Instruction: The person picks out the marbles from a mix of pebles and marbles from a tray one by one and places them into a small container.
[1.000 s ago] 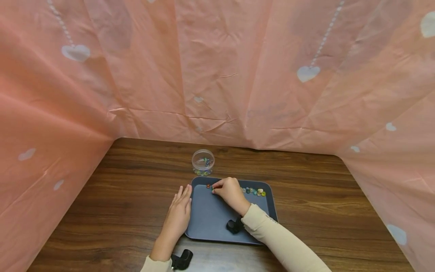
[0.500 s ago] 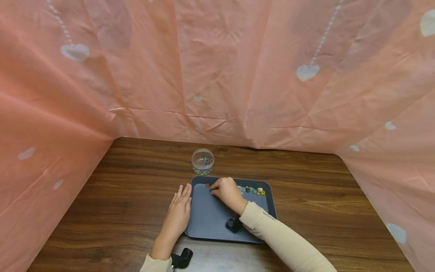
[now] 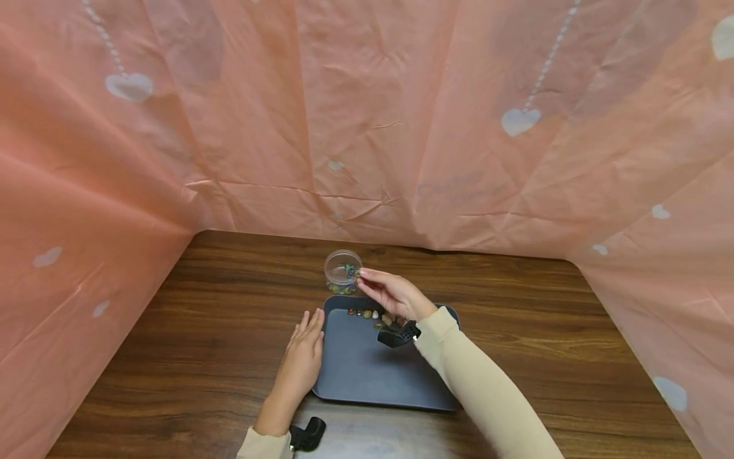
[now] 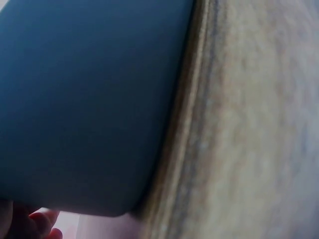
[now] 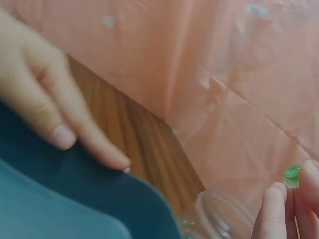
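Note:
My right hand (image 3: 395, 296) pinches a green glass marble (image 5: 292, 177) between thumb and fingertips, right at the right rim of a clear round jar (image 3: 343, 262). Marbles in several colours lie inside the jar. My left hand (image 3: 305, 354) lies with straight fingers along the left edge of a dark grey tray (image 3: 355, 376). Along the tray's far side runs a row of small pieces: an orange-red marble (image 3: 352, 312), a dark one (image 3: 359, 313), a tan one (image 3: 367, 314), a white one (image 3: 375, 314) and brownish ones. My right hand and wrist hide the row's right part.
The tray lies on a brown wooden table (image 3: 229, 306), with the jar standing just beyond its far left corner. A pink curtain (image 3: 367, 127) encloses the back and sides. Black wrist cameras sit on both arms; the right one (image 3: 395, 335) hangs over the tray.
My right hand has moved from the row in the tray up to the jar's rim and now pinches a green marble. A dark marble stays beside the orange-red one. My left hand keeps its place.

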The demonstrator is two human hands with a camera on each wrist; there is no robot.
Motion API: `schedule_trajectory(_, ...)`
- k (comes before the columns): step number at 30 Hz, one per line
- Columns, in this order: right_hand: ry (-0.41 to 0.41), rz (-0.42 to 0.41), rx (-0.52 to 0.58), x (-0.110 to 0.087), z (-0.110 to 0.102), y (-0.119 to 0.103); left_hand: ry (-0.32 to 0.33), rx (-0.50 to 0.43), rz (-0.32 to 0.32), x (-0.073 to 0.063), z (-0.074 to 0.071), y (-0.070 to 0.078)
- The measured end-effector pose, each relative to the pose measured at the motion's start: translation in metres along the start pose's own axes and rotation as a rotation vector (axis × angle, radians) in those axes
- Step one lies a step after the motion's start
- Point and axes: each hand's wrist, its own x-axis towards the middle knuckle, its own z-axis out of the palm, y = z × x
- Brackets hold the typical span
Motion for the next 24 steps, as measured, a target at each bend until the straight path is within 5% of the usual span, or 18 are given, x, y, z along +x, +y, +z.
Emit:
schedule_trajectory(4,0.001,-0.011,0.028,0.008,0.007,-0.010,-0.006,-0.001,-0.003,0.000,0.000,-0.001)
schedule_trajectory(9,0.095,-0.106,-0.135,0.021,0.026,-0.019,-0.011,-0.010,-0.013,0.000,-0.001,-0.001)
schedule_trajectory(19,0.330,-0.385,-1.030,0.046,0.051,-0.016,-0.012,-0.019,-0.008,-0.001,0.000,-0.001)
schedule_trajectory(24,0.412,-0.452,-1.303,0.057,0.054,-0.010,-0.014,-0.019,-0.006,-0.001,-0.002,-0.001)
